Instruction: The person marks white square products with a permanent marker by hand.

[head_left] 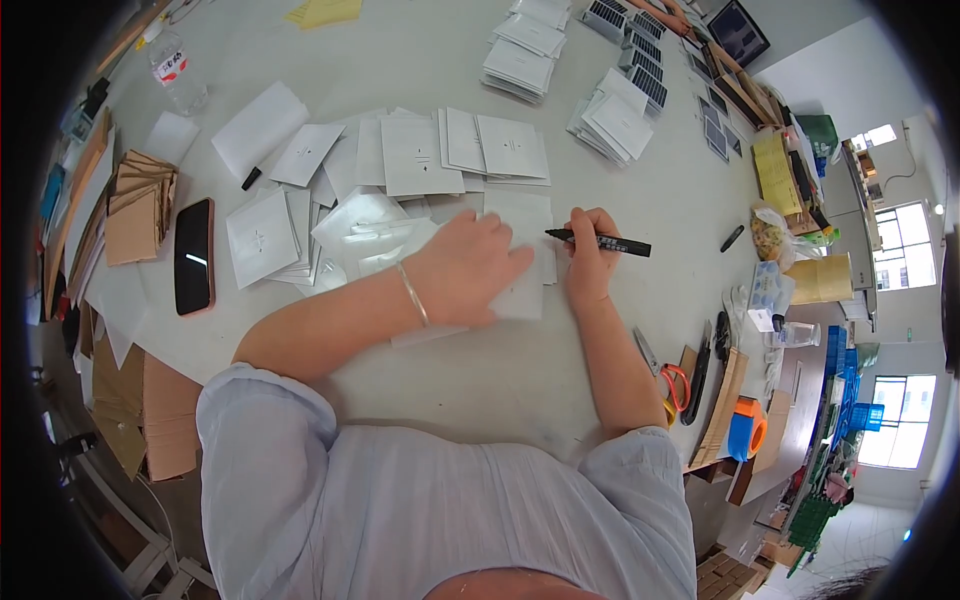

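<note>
My right hand (588,262) grips a black marker pen (600,241), its tip pointing left over a white square packet (521,215) on the table. My left hand (468,266) lies flat, fingers spread, pressing down on a white packet (518,299) just left of the pen tip. A thin bracelet circles my left wrist. Many more white square packets (415,155) fan out beyond my hands, some marked with small dark signs.
A black phone (193,256) and a cardboard stack (138,205) lie at the left. A water bottle (178,72) stands far left. Orange-handled scissors (668,378), tape roll (745,428) and tools sit at the right edge. Small solar panels (640,55) lie at the back.
</note>
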A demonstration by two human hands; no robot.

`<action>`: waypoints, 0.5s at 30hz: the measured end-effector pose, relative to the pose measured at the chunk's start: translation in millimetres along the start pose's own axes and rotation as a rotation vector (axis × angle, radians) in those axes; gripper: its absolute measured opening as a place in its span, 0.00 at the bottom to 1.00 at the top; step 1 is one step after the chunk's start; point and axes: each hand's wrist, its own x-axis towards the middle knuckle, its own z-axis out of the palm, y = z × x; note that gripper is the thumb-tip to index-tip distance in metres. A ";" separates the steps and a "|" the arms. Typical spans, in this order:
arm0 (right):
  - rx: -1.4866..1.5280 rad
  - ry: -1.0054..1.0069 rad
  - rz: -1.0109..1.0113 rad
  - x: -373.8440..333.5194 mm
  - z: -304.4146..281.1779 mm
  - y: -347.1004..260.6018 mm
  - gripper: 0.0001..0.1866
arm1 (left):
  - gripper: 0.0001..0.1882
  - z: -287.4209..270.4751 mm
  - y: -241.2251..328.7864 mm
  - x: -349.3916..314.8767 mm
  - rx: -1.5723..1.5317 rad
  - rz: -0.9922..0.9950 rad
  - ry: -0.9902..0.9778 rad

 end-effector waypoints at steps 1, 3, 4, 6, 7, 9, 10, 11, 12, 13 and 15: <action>-0.001 0.000 0.001 0.1 0.6 0.8 0.12 | 0.25 -0.5 5.5 -4.9 0.007 0.060 -0.074; -0.108 -0.086 0.003 -0.6 3.2 2.7 0.13 | 0.25 -6.2 14.3 -11.7 0.012 0.120 -0.149; -0.109 -0.086 0.003 -0.8 4.6 4.4 0.13 | 0.24 -12.5 18.4 -14.0 0.018 0.139 -0.222; -0.230 -0.144 -0.078 -1.4 6.8 8.6 0.12 | 0.24 -16.7 20.6 -12.3 0.023 0.159 -0.295; -0.230 -0.145 -0.078 -2.0 8.9 7.8 0.12 | 0.24 -17.8 18.4 -9.7 -0.017 0.122 -0.332; -0.316 -0.172 -0.107 -2.9 12.5 5.0 0.12 | 0.23 -15.7 9.9 -4.2 -0.056 0.084 -0.368; -0.316 -0.175 -0.109 -3.3 13.8 4.5 0.12 | 0.23 -8.6 3.2 0.1 -0.063 0.024 -0.243; -0.315 -0.178 -0.130 -3.6 13.8 4.5 0.13 | 0.23 -1.0 -2.9 4.9 -0.071 -0.033 -0.117; -0.314 -0.182 -0.151 -3.5 14.0 4.7 0.13 | 0.23 5.1 -8.0 9.0 -0.070 -0.032 -0.115; -0.314 -0.183 -0.151 -3.5 14.1 5.1 0.13 | 0.25 9.8 -11.7 12.3 -0.088 -0.055 -0.017; -0.374 -0.177 -0.187 -3.1 14.7 5.9 0.11 | 0.26 18.1 -15.9 14.8 -0.105 -0.078 0.082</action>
